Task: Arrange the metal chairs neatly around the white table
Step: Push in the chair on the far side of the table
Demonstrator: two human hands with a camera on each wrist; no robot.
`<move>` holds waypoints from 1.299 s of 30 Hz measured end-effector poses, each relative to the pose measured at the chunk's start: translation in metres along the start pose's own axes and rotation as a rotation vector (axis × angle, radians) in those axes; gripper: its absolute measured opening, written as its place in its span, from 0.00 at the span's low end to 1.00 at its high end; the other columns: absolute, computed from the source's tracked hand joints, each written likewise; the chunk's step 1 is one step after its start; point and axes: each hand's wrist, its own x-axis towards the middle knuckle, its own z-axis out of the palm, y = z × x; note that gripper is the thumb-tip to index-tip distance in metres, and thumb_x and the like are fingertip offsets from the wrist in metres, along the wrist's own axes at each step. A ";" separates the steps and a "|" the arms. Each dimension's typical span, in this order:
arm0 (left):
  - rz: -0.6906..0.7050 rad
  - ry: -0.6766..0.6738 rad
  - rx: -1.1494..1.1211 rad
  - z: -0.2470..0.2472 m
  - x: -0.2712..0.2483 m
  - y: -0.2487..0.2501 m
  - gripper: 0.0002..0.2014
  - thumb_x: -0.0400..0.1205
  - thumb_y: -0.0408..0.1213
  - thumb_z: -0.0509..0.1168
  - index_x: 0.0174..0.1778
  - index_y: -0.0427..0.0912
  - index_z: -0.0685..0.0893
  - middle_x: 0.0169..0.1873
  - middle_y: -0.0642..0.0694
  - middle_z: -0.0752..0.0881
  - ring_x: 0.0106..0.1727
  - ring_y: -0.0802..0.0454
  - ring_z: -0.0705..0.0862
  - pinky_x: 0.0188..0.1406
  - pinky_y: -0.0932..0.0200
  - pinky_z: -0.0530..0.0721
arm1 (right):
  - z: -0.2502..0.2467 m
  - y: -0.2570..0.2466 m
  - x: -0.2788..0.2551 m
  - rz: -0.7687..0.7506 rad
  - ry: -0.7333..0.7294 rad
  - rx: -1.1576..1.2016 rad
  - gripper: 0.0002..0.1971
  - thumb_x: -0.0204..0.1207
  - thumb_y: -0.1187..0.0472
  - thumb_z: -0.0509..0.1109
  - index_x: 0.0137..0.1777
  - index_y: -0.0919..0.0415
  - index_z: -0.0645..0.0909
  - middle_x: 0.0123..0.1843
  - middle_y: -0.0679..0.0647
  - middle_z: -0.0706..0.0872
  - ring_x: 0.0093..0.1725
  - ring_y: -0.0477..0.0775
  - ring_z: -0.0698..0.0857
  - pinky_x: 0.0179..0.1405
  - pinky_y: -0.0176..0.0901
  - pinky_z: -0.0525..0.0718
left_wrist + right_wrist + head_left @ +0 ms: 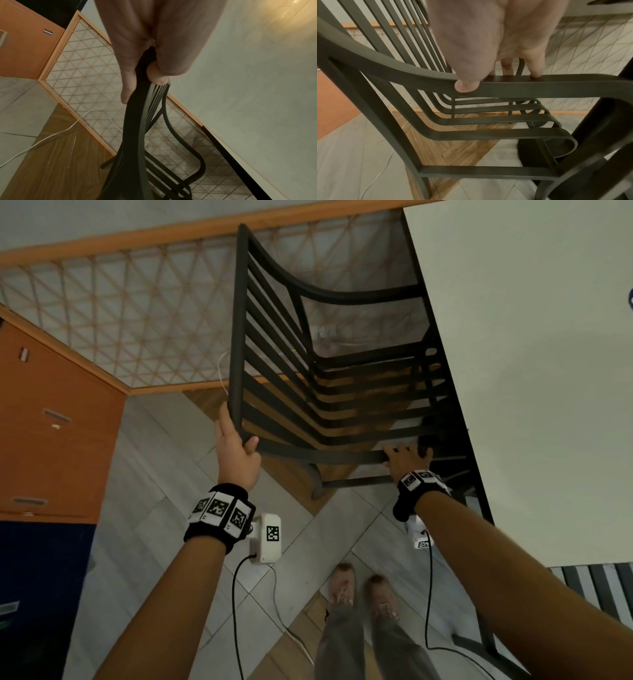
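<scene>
A black metal slatted chair [325, 392] stands beside the left edge of the white table [531, 371], its seat pointing toward the table. My left hand [239, 440] grips the near corner of the backrest's top rail, thumb on one side and fingers wrapped round the other, as the left wrist view shows for the left hand [137, 65] on the chair [137, 135]. My right hand [406, 455] holds the chair's near armrest. In the right wrist view the right hand [496, 75] has its thumb on the armrest's near side and fingers over the top of the chair [547, 88].
An orange cabinet [58, 433] stands at the left, and a lattice panel [120, 313] runs along the wall behind the chair. A white cable [51, 136] lies on the floor. Another slatted chair [596, 583] shows at the table's near corner. The table's dark pedestal base [532, 154] sits under the seat front.
</scene>
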 end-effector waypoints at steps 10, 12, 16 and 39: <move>-0.016 -0.011 -0.007 0.000 0.005 0.004 0.37 0.78 0.19 0.61 0.82 0.41 0.55 0.75 0.37 0.67 0.76 0.42 0.70 0.78 0.49 0.70 | -0.001 -0.002 -0.003 0.020 -0.019 0.019 0.18 0.82 0.56 0.58 0.72 0.45 0.66 0.75 0.61 0.70 0.77 0.68 0.59 0.74 0.81 0.49; -0.016 -0.034 -0.006 0.001 0.006 0.005 0.38 0.79 0.20 0.61 0.83 0.41 0.53 0.77 0.38 0.65 0.78 0.43 0.67 0.78 0.53 0.66 | -0.001 -0.002 0.000 0.031 -0.010 0.000 0.18 0.83 0.55 0.57 0.72 0.44 0.66 0.75 0.60 0.70 0.77 0.68 0.60 0.74 0.81 0.50; -0.023 -0.057 -0.026 0.001 0.006 0.002 0.39 0.80 0.23 0.61 0.84 0.44 0.51 0.81 0.40 0.61 0.82 0.44 0.63 0.81 0.44 0.65 | -0.002 0.001 -0.003 0.040 0.009 -0.038 0.21 0.83 0.55 0.57 0.75 0.45 0.63 0.76 0.60 0.69 0.76 0.68 0.62 0.74 0.78 0.57; -0.034 -0.317 0.084 0.023 -0.132 0.120 0.32 0.78 0.29 0.66 0.79 0.40 0.64 0.77 0.39 0.71 0.76 0.40 0.71 0.76 0.43 0.70 | -0.074 0.043 -0.245 -0.216 0.174 0.264 0.13 0.78 0.52 0.62 0.58 0.54 0.81 0.59 0.59 0.85 0.57 0.65 0.83 0.52 0.54 0.83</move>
